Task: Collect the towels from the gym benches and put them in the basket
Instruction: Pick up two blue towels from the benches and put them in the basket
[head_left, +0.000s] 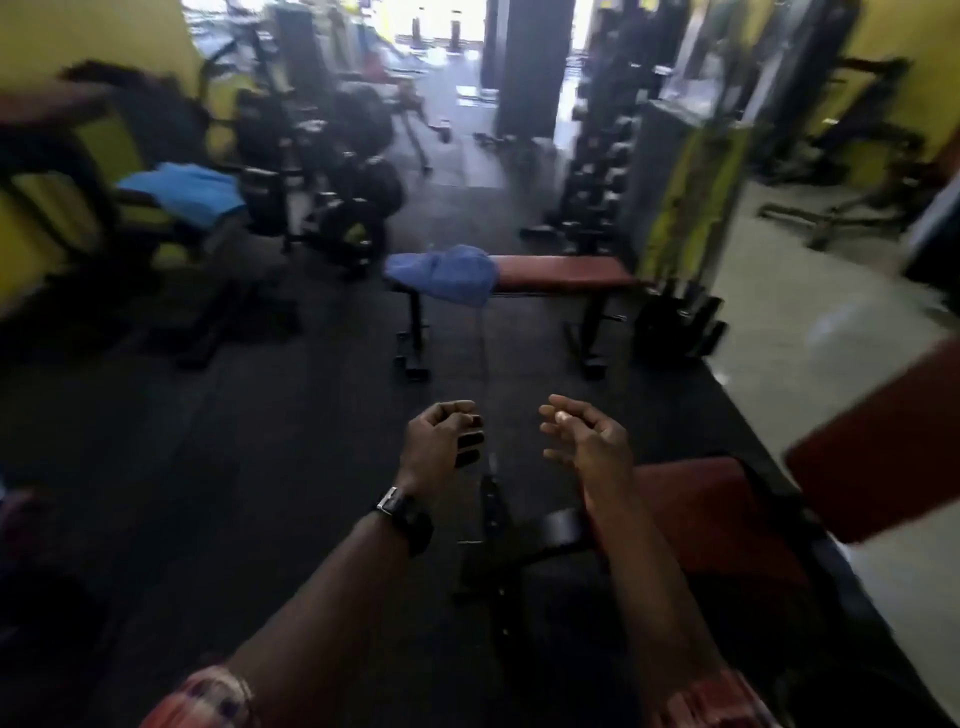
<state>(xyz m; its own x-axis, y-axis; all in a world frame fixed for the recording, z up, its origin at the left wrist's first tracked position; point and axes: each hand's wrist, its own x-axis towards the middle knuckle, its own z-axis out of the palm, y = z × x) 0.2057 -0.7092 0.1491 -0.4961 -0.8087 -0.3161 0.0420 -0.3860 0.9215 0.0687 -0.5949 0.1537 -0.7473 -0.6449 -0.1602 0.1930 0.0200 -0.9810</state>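
Here, both forearms reach forward over a dark rubber floor (260, 467). The left hand (441, 441) is loosely curled with its fingers bent toward the palm, and it grips nothing; a dark wristwatch (408, 514) sits on that wrist. The right hand (587, 441) is open with fingers spread and is likewise empty. The two hands hover near each other without touching. Ahead of them stands a flat red-padded desk (566, 273) on black legs, set crosswise to the view; a blue towel (441, 273) lies draped over its left end, one corner hanging below the pad. Farther left, a second, lighter blue towel (182, 189) rests on the seat of a yellow-and-black machine (78, 208), well apart from the first. A red-padded bench (727, 519) lies just beside the right forearm, with another red pad (872, 457) at the right edge. Racks of dark weights (597, 171) stand behind the desk. The picture is blurred, so finer detail cannot be told.
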